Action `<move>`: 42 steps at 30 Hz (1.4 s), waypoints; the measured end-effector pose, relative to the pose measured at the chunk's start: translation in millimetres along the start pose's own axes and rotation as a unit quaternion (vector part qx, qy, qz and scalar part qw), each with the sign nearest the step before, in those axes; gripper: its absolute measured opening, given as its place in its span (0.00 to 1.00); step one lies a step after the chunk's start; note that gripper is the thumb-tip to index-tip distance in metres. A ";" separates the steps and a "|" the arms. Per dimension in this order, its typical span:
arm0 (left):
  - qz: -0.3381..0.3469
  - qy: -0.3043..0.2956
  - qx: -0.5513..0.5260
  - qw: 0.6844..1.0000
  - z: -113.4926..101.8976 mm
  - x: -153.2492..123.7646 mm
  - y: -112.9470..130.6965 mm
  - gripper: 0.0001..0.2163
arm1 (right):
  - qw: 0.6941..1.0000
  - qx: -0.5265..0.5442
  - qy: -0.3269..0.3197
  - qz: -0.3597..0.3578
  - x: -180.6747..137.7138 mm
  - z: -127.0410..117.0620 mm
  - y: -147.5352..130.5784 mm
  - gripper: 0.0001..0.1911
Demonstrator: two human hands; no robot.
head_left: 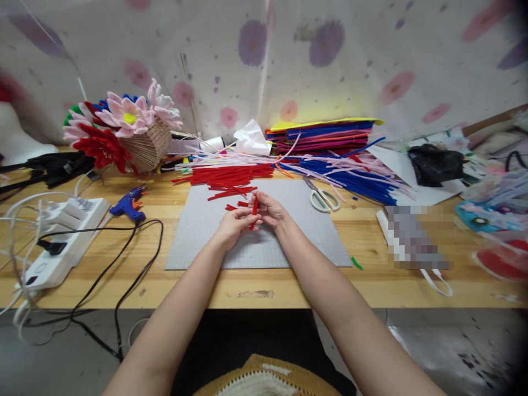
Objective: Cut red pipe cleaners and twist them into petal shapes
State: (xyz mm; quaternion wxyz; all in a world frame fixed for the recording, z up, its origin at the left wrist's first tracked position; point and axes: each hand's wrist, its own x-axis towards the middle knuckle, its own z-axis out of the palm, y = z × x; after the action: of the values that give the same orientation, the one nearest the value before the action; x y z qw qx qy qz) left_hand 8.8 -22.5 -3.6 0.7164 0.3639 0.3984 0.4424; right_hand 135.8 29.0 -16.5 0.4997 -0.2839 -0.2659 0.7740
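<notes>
At your far left a white power strip (61, 236) sits on the wooden table (371, 275), with a blue glue gun (128, 205) just to its right; both are well apart from your hands. Over the grey mat (198, 242), your left hand (236, 224) curls its fingers round the lower end of a short red pipe-cleaner piece (254, 212). The piece stands almost upright between both hands, lifted off the mat. Your right hand (270, 210) pinches its upper part, so both hands grasp the same piece. Judge it nearly weightless, fuzzy rather than slippery, with a thin wire core that bends readily and keeps the bend. A light pinch should be enough, and a hard squeeze would likely kink it. Hold it near the ends to keep it straight, and mind the cut tips, which may prick. Just behind your hands lies a pile of red pieces (225, 176), and further right white-handled scissors (324, 197) lie on the mat's far corner.
</notes>
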 end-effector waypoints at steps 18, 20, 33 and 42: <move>0.010 -0.008 0.029 0.999 -5.4 2.5 0.2 0.13 | 0.998 -0.048 -0.048 0.011 -3.9 3.9 -3.7 0.08; 0.027 0.019 0.037 0.999 -7.1 4.1 -0.5 0.14 | 0.997 -0.051 -0.050 0.012 -4.4 5.1 -3.1 0.09; 0.034 0.062 0.069 0.995 0.1 19.3 -3.6 0.14 | 0.996 -0.036 0.041 -0.075 10.7 12.6 7.1 0.07; -0.033 -0.037 0.080 0.996 -14.5 28.2 14.0 0.11 | 0.984 -0.140 0.064 -0.086 9.5 14.1 6.1 0.12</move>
State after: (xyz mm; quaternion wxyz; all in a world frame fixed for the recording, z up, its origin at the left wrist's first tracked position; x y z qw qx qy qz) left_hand -0.7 10.8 -4.4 0.7132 0.4230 0.4178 0.3712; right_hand 118.8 33.8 -12.6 0.5360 -0.3759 -0.3627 0.6632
